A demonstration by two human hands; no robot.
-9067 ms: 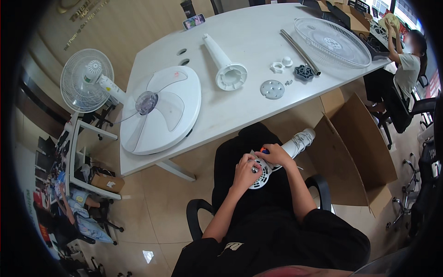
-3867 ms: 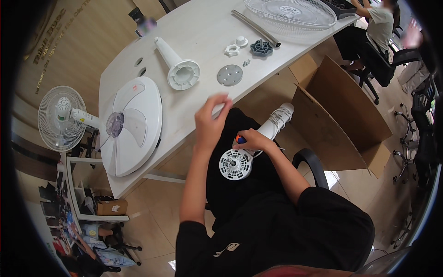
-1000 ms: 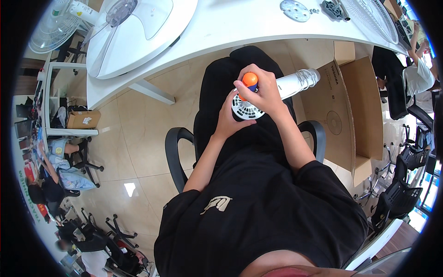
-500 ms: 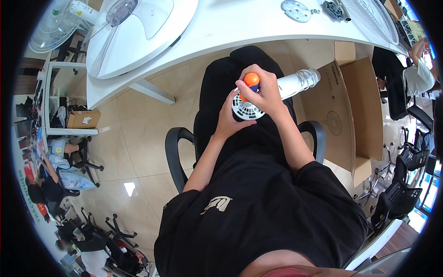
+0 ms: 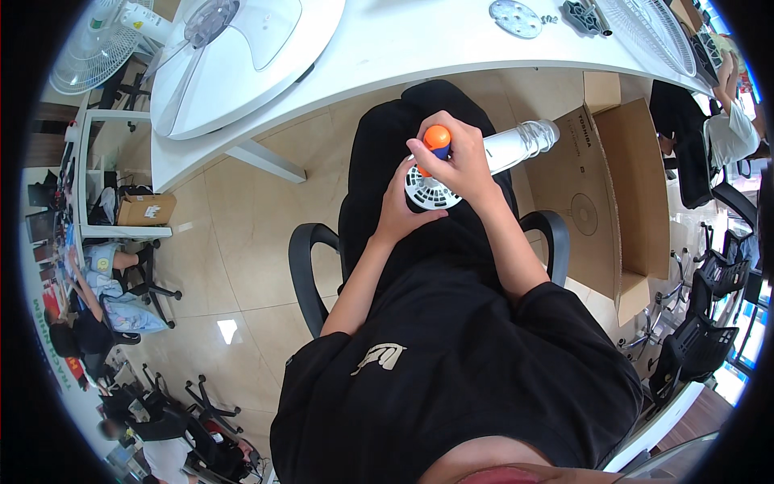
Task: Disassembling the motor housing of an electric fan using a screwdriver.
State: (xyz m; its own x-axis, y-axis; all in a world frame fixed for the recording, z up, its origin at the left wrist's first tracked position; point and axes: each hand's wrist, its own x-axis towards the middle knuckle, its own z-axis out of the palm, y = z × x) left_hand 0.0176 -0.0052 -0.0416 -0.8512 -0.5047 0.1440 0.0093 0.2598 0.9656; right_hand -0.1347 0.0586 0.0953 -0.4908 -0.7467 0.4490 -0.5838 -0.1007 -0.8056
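Your right hand (image 5: 468, 165) has its fingers wrapped around an orange-and-blue handle (image 5: 437, 137), which stands over the slotted face of a white motor housing (image 5: 433, 195) at your lap (image 5: 372, 161); your left hand (image 5: 395, 214) clasps the housing from 8 o'clock. Beyond your right hand, a white neck (image 5: 506, 152) points toward 2 o'clock. Farther out: an open cardboard box (image 5: 574, 222), 3 o'clock; the white table (image 5: 403, 48), 12; on it, a grey perforated disc (image 5: 516, 18), 1, and a transparent fan blade (image 5: 270, 34), 10.
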